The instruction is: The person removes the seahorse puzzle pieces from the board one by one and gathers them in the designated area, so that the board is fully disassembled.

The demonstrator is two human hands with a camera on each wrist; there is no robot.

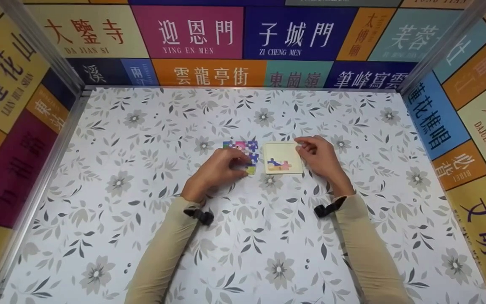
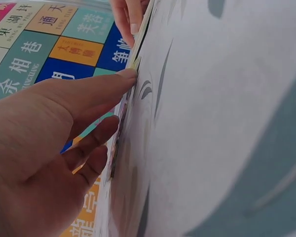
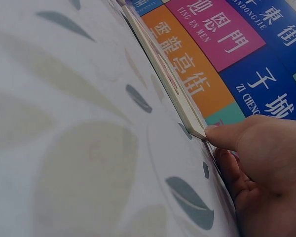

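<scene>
A square, pale yellow puzzle tray (image 1: 283, 153) lies on the patterned tabletop, with a few joined jigsaw pieces (image 1: 280, 164) along its lower part. My right hand (image 1: 319, 157) holds the tray by its upper right corner, fingers curled. In the right wrist view the thumb (image 3: 224, 136) meets the tray's edge. Left of the tray lies a group of colourful jigsaw pieces (image 1: 252, 146), mostly purple with pink and green. My left hand (image 1: 220, 166) is over these, thumb and fingers apart, hiding some. Its thumb tip comes right by a yellow-green piece (image 1: 251, 170).
The white tabletop (image 1: 243, 245) carries a grey leaf and flower print. Upright panels (image 1: 201, 33) with coloured blocks of lettering enclose the back and both sides. Dark wrist straps (image 1: 201, 214) sit over the beige sleeves (image 1: 163, 249).
</scene>
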